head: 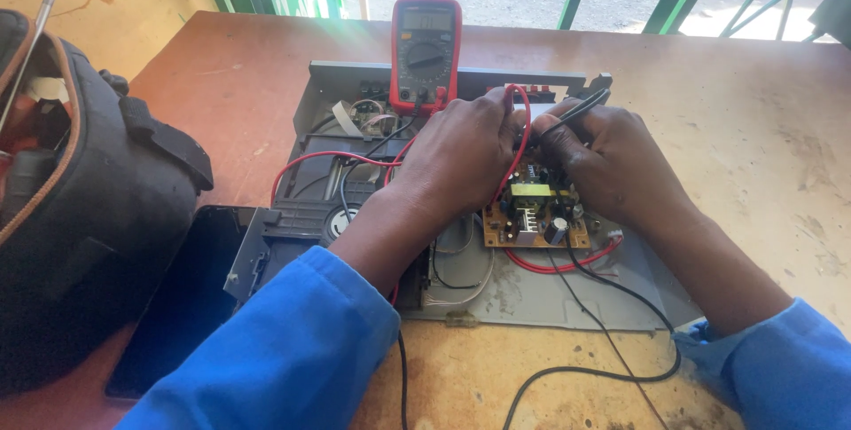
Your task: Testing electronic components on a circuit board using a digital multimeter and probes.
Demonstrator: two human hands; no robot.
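I see the brown circuit board [534,217] sitting inside the opened grey metal chassis [532,297], toward its right half, on the wooden table [753,129]. Both hands are over the upper edge of that board. My right hand [612,164] is closed round a black probe [581,111], its body slanting up and away from the knuckles; the tip is hidden under the fingers, so I cannot tell which point it touches. My left hand [465,151] is curled with a red lead [521,142] looping over its back; whether it pinches a red probe underneath I cannot tell, since the fingertips are out of sight.

Just behind the hands stands a red multimeter [425,49], propped upright on the chassis's far wall, its display lit but too small to read. Red and black wires trail from it across the chassis and off the near edge of the table.

I judge this to be a probing step, with both leads held to the board. The next move calls for steady tips and a glance at the meter.

A black bag [80,191] sits at the left, with a dark flat panel [177,306] beside it.
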